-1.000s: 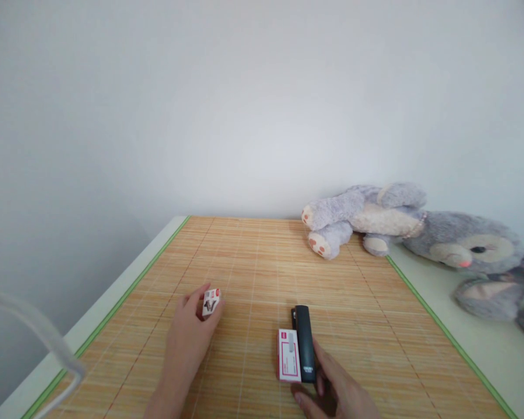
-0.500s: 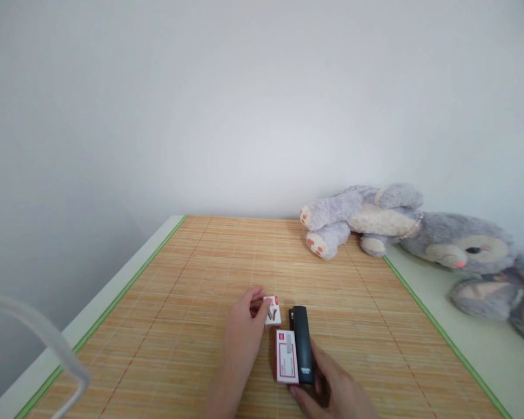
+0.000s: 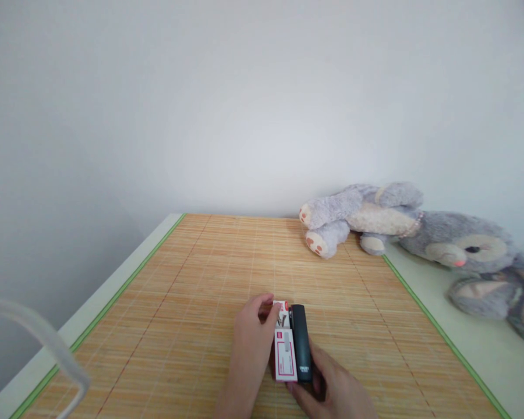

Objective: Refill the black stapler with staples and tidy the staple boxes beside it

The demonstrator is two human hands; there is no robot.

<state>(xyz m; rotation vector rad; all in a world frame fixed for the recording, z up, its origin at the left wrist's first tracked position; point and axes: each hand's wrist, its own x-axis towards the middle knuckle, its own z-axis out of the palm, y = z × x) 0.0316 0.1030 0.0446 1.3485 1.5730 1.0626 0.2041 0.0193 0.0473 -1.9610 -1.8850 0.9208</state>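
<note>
A black stapler (image 3: 302,343) lies lengthwise on the bamboo mat. Along its left side rests a white box with a pink frame (image 3: 285,356). My right hand (image 3: 334,387) is closed around the near end of the pair, fingers against the stapler's right side and thumb at the box's near edge. Just beyond that box sits a smaller white and red box (image 3: 282,315), beside the stapler's far part. My left hand (image 3: 257,326) pinches this small box from the left, thumb on its top; its other fingertips are partly hidden.
The bamboo mat (image 3: 227,262) with green edging covers most of the white table. A grey plush toy (image 3: 384,221) lies across the back right corner against the wall. A white curved tube or cable (image 3: 39,331) juts in at the lower left.
My left hand has moved right with the small box, bringing it in against the stapler and the larger box. My right hand, the stapler and the larger box have hardly moved.
</note>
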